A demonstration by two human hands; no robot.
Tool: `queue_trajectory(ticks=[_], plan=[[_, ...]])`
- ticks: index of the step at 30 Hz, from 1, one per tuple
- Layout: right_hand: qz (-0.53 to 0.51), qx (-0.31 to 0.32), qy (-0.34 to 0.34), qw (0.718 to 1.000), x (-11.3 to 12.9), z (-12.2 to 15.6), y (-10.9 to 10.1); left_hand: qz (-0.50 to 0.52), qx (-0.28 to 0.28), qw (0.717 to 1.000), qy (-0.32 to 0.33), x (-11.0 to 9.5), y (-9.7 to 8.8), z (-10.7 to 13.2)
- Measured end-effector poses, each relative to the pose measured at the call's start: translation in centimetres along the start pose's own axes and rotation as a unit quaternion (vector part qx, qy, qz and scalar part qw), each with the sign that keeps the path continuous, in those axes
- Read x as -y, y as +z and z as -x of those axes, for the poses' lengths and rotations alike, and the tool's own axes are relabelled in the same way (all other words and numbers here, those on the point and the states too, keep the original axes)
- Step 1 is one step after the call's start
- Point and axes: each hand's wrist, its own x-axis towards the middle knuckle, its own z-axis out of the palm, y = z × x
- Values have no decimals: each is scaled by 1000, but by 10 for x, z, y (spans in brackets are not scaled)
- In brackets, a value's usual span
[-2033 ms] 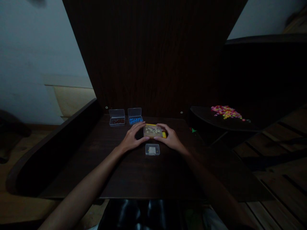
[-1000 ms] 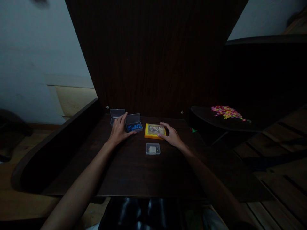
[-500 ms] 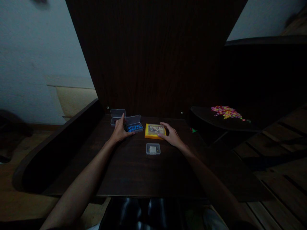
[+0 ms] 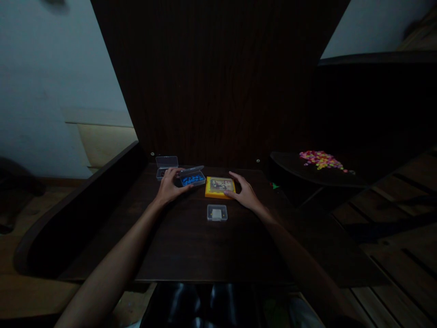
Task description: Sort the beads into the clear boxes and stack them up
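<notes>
My left hand (image 4: 168,187) is at a small clear plastic box (image 4: 198,184) of blue pieces, thumb along its front edge and fingers at its hinged lid (image 4: 191,170). The lid is tilted partway down over the blue pieces. My right hand (image 4: 245,195) grips the right end of a flat yellow box (image 4: 213,194), its thumb at the front and its fingers at the back. Small light and dark pieces show through the yellow box's clear top. In front of it lies a closed clear box (image 4: 217,213) with something white inside.
Behind my left hand another clear box (image 4: 167,162) stands with its lid up. A heap of small pink, red and yellow pieces (image 4: 322,160) lies on a dark side shelf (image 4: 293,169) at the right. A tall dark panel (image 4: 218,91) rises behind the table.
The lid of the blue-piece box has swung from upright to partly lowered, and my left fingers have bent down with it. My right hand has stayed at the yellow box.
</notes>
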Motion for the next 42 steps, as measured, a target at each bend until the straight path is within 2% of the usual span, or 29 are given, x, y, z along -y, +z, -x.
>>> queue_trajectory(ticks=[4,8,13,20,28,37,42], plan=[[42,-31,-71,996,15,0,-4,33,-14,999,36,-23,-2,1],[84,-40,-163,982,37,3,-2,56,4,996,69,-48,1,4],[117,-45,-233,964,52,7,6,59,1,991,123,-64,8,8],[134,-68,-276,949,49,10,10,80,-2,986,143,-72,14,11],[136,-75,-290,944,47,14,10,96,-13,984,149,-77,17,13],[140,-52,-280,948,48,15,8,128,-10,975,179,-73,21,12],[161,-63,-306,936,48,14,8,130,-18,971,202,-70,24,12]])
